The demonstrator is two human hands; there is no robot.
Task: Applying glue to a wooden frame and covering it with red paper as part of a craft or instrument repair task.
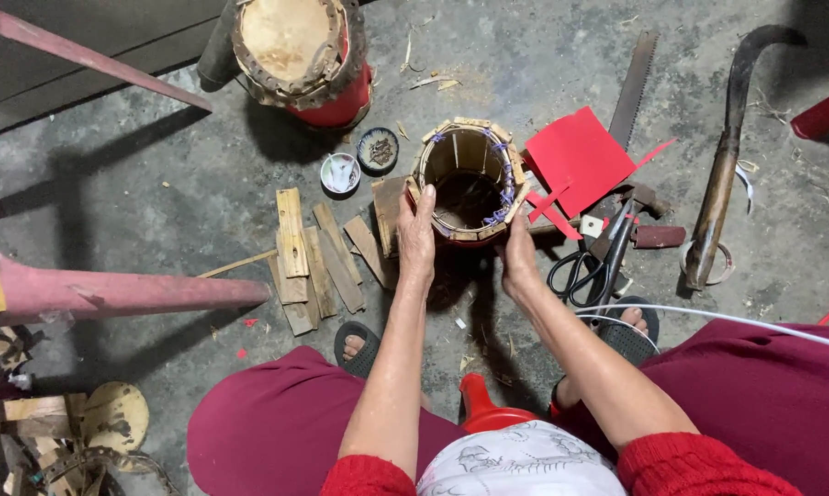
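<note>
Both hands, left hand [416, 234] and right hand [519, 257], clamp the open-topped wooden-slat drum shell with red base [470, 180] from either side, steadying it upright on the concrete floor [157, 184].

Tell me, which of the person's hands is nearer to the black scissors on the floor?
The right hand. It grips the drum's near right side, just left of the scissors. The left hand holds the drum's left side, farther away.
</note>
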